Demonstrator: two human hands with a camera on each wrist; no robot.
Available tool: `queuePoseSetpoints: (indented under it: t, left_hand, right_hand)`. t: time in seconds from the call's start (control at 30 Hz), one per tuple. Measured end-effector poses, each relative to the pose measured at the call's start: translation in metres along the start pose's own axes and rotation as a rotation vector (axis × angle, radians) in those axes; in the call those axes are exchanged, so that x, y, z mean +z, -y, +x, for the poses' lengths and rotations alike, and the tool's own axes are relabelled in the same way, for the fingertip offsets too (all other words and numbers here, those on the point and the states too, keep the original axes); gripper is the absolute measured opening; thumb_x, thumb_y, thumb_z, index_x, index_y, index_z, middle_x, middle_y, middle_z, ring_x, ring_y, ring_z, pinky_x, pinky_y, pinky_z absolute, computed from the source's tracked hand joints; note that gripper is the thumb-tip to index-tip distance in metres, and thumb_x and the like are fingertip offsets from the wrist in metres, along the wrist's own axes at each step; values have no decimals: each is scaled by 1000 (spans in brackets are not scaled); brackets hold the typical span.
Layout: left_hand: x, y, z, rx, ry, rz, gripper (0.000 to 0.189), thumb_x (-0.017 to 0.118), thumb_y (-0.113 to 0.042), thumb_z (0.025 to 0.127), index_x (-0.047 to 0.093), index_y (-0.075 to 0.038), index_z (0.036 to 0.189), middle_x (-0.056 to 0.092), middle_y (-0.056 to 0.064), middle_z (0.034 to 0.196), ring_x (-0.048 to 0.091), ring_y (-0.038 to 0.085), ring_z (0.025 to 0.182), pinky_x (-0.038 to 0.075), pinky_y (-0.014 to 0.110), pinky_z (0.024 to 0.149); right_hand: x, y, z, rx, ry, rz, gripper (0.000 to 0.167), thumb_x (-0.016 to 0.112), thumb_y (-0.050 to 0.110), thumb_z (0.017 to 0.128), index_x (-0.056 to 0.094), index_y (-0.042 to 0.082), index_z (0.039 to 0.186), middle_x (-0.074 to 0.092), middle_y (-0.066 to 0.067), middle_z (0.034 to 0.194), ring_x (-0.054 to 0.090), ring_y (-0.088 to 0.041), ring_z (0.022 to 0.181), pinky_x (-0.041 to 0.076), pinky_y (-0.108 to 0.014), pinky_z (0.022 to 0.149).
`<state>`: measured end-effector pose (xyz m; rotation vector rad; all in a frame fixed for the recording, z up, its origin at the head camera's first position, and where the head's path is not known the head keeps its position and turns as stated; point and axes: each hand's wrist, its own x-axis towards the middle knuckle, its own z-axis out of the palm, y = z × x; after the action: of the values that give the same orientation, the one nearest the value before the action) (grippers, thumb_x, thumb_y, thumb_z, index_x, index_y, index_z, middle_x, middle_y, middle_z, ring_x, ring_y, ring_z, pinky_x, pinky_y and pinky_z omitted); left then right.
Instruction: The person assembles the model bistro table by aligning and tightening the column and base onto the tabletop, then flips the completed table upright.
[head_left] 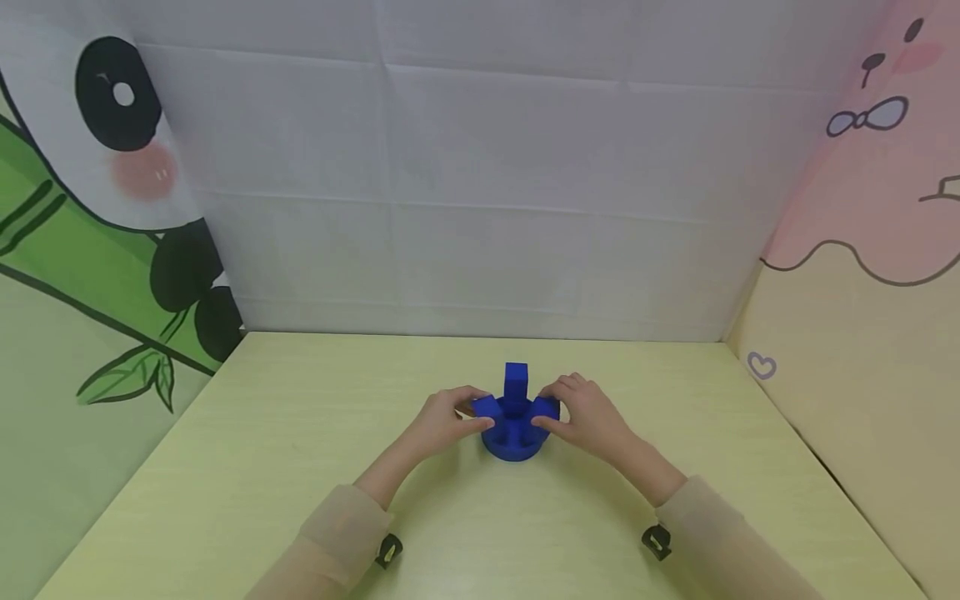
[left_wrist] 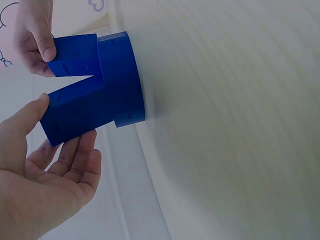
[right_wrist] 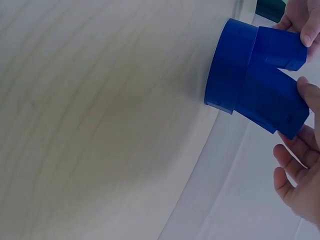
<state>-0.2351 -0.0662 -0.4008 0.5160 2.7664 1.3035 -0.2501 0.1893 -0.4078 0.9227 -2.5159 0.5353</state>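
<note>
A blue round base [head_left: 513, 450] sits on the table, with three blocky blue prongs rising from it. The rear prong [head_left: 516, 382] stands upright and untouched. My left hand [head_left: 447, 423] pinches the left prong [head_left: 487, 408] between thumb and fingers near its top. On the other side, my right hand [head_left: 588, 414] pinches the right prong [head_left: 546, 408] the same way. Both pinched prongs lean outward from the base. In the left wrist view, the left prong [left_wrist: 75, 107] meets the base [left_wrist: 122, 80] at its lower end.
The pale wooden table [head_left: 300, 433] ends at a white cloth wall [head_left: 480, 208] behind. Side panels with cartoon drawings stand left [head_left: 97, 208] and right [head_left: 862, 333]. A small black clip [head_left: 389, 550] hangs by the left sleeve, another [head_left: 657, 542] by the right.
</note>
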Motion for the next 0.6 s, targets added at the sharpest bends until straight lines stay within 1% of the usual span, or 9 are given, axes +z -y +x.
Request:
queuePoseSetpoints:
  t: [0.13, 0.27, 0.43, 0.6]
  left_hand:
    - [1, 0, 1, 3, -6, 11, 41, 72, -29, 84, 63, -12, 120, 69, 2, 96, 64, 19, 90, 53, 31, 71]
    - [2, 1, 1, 5, -12, 20, 41, 72, -29, 84, 63, -13, 120, 69, 2, 96, 64, 19, 90, 52, 31, 71]
    - [3, 2, 2, 13, -13, 23, 41, 72, -30, 83, 63, -13, 120, 69, 2, 96, 64, 19, 89, 53, 32, 71]
    - [3, 0, 1, 14, -19, 29, 40, 72, -29, 84, 63, -12, 119, 69, 3, 97, 64, 20, 89, 53, 32, 71]
  right_hand:
    - [4, 4, -1, 39, -48, -28, 38, 78, 42, 73, 67, 10, 90, 62, 3, 81, 53, -14, 77, 45, -32, 71]
    - [6, 9, -2, 107, -57, -16, 37, 81, 41, 71, 64, 10, 84, 56, 5, 74, 47, -11, 70, 42, -27, 63]
    - [6, 14, -2, 196, -38, 20, 37, 81, 38, 71, 62, 9, 83, 53, 4, 72, 44, -11, 67, 40, -25, 60]
    - [6, 17, -2, 233, -23, 53, 38, 81, 37, 72, 61, 7, 85, 54, 2, 74, 46, -12, 68, 43, -24, 60]
